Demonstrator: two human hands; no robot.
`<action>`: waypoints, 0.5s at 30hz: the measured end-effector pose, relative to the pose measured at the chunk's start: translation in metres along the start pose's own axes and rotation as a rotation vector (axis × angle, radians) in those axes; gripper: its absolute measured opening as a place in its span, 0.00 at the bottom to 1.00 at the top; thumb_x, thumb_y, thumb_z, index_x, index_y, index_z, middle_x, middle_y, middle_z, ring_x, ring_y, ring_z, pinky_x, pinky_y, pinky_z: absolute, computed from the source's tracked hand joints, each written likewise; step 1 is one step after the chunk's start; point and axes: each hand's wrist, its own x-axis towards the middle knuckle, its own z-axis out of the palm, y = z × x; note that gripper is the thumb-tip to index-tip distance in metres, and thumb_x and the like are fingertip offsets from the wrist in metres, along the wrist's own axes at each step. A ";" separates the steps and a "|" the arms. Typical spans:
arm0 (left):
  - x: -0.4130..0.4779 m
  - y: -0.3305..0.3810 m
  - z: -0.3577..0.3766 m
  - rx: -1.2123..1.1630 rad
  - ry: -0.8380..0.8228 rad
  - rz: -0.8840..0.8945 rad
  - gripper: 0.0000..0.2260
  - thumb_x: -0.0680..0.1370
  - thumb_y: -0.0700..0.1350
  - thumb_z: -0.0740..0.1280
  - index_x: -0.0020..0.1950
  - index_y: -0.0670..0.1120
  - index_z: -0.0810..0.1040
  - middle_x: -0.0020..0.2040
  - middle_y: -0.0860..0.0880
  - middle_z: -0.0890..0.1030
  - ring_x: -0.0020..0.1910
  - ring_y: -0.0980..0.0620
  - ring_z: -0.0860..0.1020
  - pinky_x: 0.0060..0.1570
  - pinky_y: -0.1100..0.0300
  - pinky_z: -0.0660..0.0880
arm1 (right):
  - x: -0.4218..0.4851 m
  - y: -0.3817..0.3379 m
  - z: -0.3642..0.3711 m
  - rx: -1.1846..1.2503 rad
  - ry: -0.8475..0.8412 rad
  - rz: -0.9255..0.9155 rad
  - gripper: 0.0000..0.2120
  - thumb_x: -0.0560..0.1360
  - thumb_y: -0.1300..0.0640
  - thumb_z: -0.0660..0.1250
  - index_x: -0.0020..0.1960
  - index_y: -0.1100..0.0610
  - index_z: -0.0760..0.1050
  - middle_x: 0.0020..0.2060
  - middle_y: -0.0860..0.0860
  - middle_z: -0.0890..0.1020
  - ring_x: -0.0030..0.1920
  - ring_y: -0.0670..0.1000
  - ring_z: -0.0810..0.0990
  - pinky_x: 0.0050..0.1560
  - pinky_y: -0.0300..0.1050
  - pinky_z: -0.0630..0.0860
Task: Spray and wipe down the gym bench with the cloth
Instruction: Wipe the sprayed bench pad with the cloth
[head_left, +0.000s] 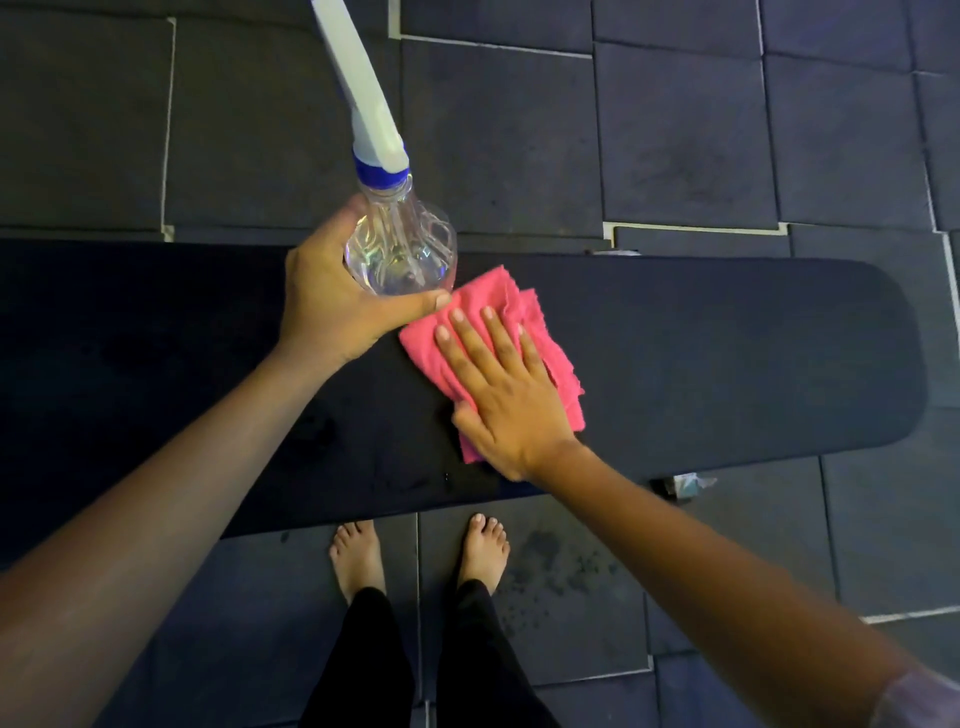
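Dim overall, cool bluish cast. Brightest on right hand (506, 395) and pink cloth (498, 296); left hand (327, 306) darker, in shade. Small rainbow glints in clear spray bottle (400, 249). Bench (727, 353) near black, texture lost toward left end. Floor tiles (675, 140) bowed toward edges by wide-angle lens. Bottle's nozzle soft and stretched at top. Mild smear in dark areas.

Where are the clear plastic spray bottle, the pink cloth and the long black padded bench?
clear plastic spray bottle (400, 249): head view, its transparent body.
pink cloth (493, 288): head view, its uncovered far corner.
long black padded bench (727, 353): head view, bare padding beside the cloth.
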 end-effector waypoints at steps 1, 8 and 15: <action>-0.002 -0.001 -0.002 0.016 -0.003 -0.005 0.34 0.59 0.57 0.82 0.61 0.48 0.77 0.53 0.51 0.83 0.53 0.53 0.82 0.54 0.50 0.79 | -0.009 -0.002 0.004 0.009 0.007 0.010 0.33 0.77 0.44 0.43 0.80 0.52 0.46 0.80 0.51 0.47 0.80 0.56 0.41 0.78 0.57 0.40; -0.016 -0.003 -0.002 -0.008 0.011 -0.021 0.33 0.59 0.55 0.82 0.60 0.48 0.78 0.52 0.53 0.84 0.52 0.55 0.82 0.53 0.50 0.79 | 0.026 -0.006 0.000 0.043 0.110 0.247 0.34 0.77 0.42 0.39 0.80 0.52 0.43 0.80 0.51 0.45 0.80 0.55 0.39 0.78 0.55 0.36; -0.022 -0.002 0.008 -0.051 0.007 -0.030 0.36 0.58 0.57 0.82 0.62 0.47 0.76 0.54 0.51 0.83 0.54 0.54 0.81 0.55 0.49 0.79 | 0.005 -0.004 0.000 0.077 0.069 0.170 0.33 0.78 0.45 0.42 0.80 0.55 0.44 0.80 0.53 0.45 0.80 0.55 0.40 0.78 0.57 0.40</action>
